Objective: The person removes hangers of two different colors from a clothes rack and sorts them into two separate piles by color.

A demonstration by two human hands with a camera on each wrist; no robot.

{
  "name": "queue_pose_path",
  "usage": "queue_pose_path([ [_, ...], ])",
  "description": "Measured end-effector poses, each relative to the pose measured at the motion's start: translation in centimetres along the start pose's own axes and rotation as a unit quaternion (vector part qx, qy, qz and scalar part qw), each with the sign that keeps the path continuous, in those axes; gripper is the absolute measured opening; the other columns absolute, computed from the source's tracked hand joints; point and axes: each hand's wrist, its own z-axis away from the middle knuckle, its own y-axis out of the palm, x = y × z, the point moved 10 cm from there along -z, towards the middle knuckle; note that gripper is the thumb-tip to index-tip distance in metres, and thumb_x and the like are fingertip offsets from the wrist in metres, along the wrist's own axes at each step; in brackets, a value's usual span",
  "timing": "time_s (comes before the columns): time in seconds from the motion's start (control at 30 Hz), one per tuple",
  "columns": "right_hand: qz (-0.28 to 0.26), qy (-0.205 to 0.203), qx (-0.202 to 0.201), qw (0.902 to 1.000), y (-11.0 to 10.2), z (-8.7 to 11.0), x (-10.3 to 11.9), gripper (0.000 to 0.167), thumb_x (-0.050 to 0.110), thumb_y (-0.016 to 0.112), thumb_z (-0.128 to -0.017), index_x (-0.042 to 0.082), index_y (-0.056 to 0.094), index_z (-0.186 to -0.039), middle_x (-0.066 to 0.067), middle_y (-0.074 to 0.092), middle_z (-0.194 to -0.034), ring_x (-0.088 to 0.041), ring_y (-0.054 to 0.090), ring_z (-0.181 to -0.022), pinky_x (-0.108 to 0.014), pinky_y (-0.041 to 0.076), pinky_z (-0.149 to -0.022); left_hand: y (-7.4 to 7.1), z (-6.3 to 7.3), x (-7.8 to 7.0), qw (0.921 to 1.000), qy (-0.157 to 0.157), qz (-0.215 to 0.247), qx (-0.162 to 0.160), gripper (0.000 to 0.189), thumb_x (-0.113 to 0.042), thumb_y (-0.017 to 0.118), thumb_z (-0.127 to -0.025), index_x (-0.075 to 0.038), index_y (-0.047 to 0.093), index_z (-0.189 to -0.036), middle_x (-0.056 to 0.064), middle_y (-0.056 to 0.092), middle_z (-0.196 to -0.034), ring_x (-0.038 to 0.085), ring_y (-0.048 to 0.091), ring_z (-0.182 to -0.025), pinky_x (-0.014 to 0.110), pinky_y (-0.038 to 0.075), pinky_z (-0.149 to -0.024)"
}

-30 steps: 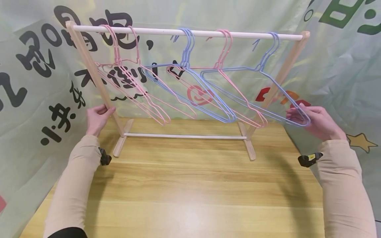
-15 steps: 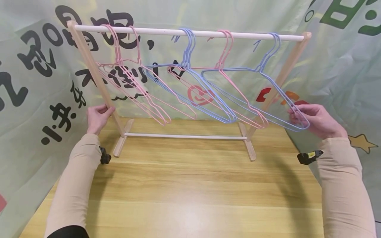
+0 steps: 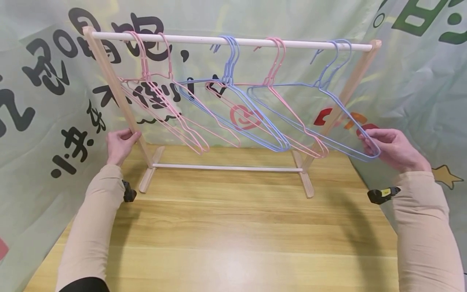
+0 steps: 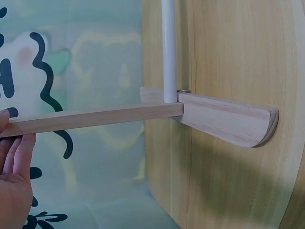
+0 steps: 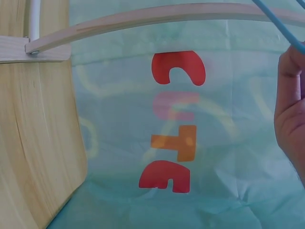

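Note:
My left hand (image 3: 120,148) pinches the left wooden post (image 3: 109,77) of a clothes rack; in the left wrist view the fingers (image 4: 23,157) press on that post from below. At the far right, my right hand (image 3: 395,149) holds the lower corner of a blue clothes hanger (image 3: 351,117). Two blue hangers overlap there, their hooks over the white top rod (image 3: 197,39); which of them the fingers grip is hard to tell. In the right wrist view only part of the right hand (image 5: 291,105) shows, at the edge beside blue wire (image 5: 281,28).
Pink hangers (image 3: 145,73) hang at the left of the rod, blue hangers (image 3: 228,75) in the middle, and two more pink hangers (image 3: 270,79) right of those. The rack stands on a wooden table (image 3: 226,215) before a printed cloth backdrop (image 3: 419,101).
My right hand has shifted slightly to the right. At the right end, one blue hanger's hook has slid right along the rod, away from the other. The left hand stays on the post.

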Motion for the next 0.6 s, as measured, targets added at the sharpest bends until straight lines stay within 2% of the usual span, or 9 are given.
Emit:
queue_pose_path([
  [0.2, 0.007, 0.001, -0.017, 0.9998, -0.30, 0.41, 0.08, 0.042, -0.018, 0.036, -0.099, -0.003, 0.071, -0.118, -0.009, 0.077, -0.115, -0.014, 0.073, -0.087, -0.020, 0.058, -0.078, -0.13, -0.10, 0.08, 1.0000, 0.004, -0.001, -0.009, 0.049, -0.032, 0.068, -0.095, -0.001, 0.064, -0.132, 0.019, 0.064, -0.126, -0.019, 0.055, -0.075, 0.009, 0.050, -0.083],
  [0.4, 0.004, 0.010, -0.028, 0.9996, -0.54, 0.69, 0.07, 0.042, -0.017, 0.036, -0.100, -0.003, 0.071, -0.118, -0.010, 0.077, -0.111, -0.016, 0.072, -0.085, -0.022, 0.058, -0.078, -0.18, 0.10, -0.11, 0.9999, 0.010, -0.006, -0.010, 0.049, -0.033, 0.068, -0.095, 0.000, 0.064, -0.131, 0.022, 0.064, -0.128, -0.019, 0.055, -0.077, 0.012, 0.052, -0.085],
  [0.6, 0.005, -0.010, -0.043, 0.9990, -0.45, 0.82, 0.00, 0.039, -0.017, 0.037, -0.099, -0.005, 0.071, -0.114, -0.010, 0.077, -0.099, -0.014, 0.071, -0.083, -0.022, 0.057, -0.075, -0.35, 0.09, -0.07, 0.9998, 0.010, -0.005, -0.015, 0.048, -0.032, 0.069, -0.094, 0.000, 0.065, -0.131, 0.017, 0.067, -0.124, -0.019, 0.056, -0.077, 0.011, 0.051, -0.083],
])
